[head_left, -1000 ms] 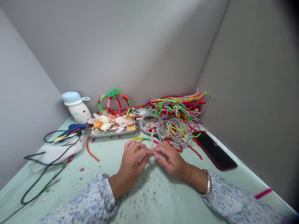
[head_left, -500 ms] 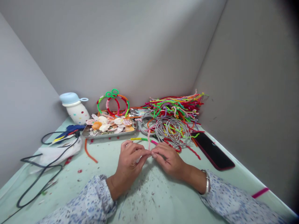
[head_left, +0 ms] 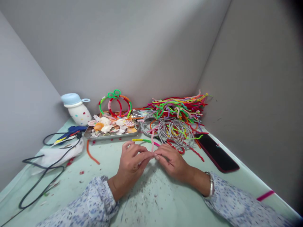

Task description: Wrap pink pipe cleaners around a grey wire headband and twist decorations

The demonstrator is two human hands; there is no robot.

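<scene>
My left hand [head_left: 134, 159] and my right hand [head_left: 172, 160] meet over the middle of the table, fingertips almost touching. Both are closed in a pinch around a pale pink pipe cleaner [head_left: 152, 140], whose free end sticks up between them. Just behind the fingers runs a thin strip wrapped in yellow, green and magenta pipe cleaner [head_left: 146, 141]. Its right end disappears behind my right hand, so I cannot tell whether the fingers grip it too.
Shells fill a metal tray [head_left: 111, 136], with wrapped headbands [head_left: 130, 107] behind. Grey wire coils [head_left: 175, 132] lie before a pipe cleaner heap [head_left: 180, 108]. A phone [head_left: 216, 153] is right; a bottle [head_left: 79, 113], blue-handled tool [head_left: 74, 130] and black cable [head_left: 44, 170] are left.
The view has shifted very slightly. Both hands keep the same pinch on the pink pipe cleaner, which stands a touch more upright.
</scene>
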